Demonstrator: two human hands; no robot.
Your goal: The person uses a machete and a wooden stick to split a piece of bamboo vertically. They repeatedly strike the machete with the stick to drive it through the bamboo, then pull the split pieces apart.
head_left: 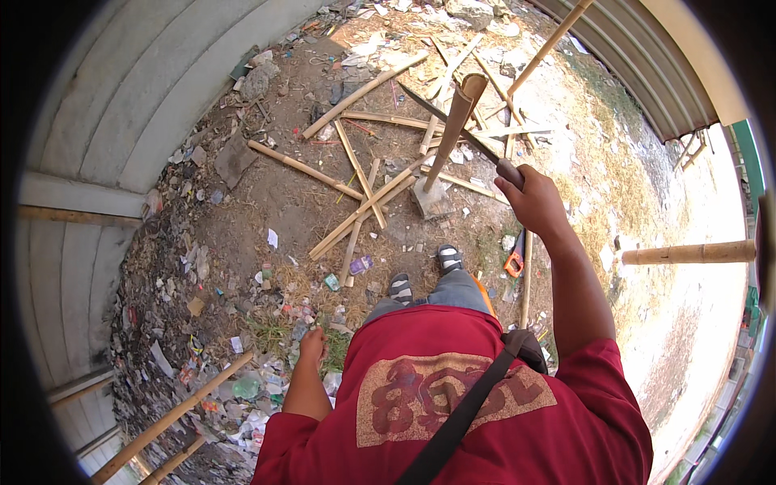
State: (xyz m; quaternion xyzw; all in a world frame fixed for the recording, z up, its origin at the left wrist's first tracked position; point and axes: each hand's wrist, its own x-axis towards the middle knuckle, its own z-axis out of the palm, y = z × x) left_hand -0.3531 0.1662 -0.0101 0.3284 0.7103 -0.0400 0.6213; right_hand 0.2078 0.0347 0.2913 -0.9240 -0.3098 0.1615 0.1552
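Observation:
My right hand (535,200) is closed around the brown handle of a machete (482,148), arm stretched forward. Its dark blade points away to the far left and crosses a split bamboo piece (454,121), which hides the blade's middle. Whether the blade is sunk into the bamboo I cannot tell. That piece stands nearly upright, slightly tilted, its lower end at a grey stone block (432,200). Neither hand touches the bamboo. Low at my left side, my left hand (313,346) hangs with curled fingers and nothing visible in them.
Several bamboo strips (364,212) lie crossed on the littered ground around the block. A handsaw (515,257) with an orange handle lies near my right foot. Bamboo poles (687,253) jut in at the right and lower left (174,416). A grey panel wall (174,89) rises on the left.

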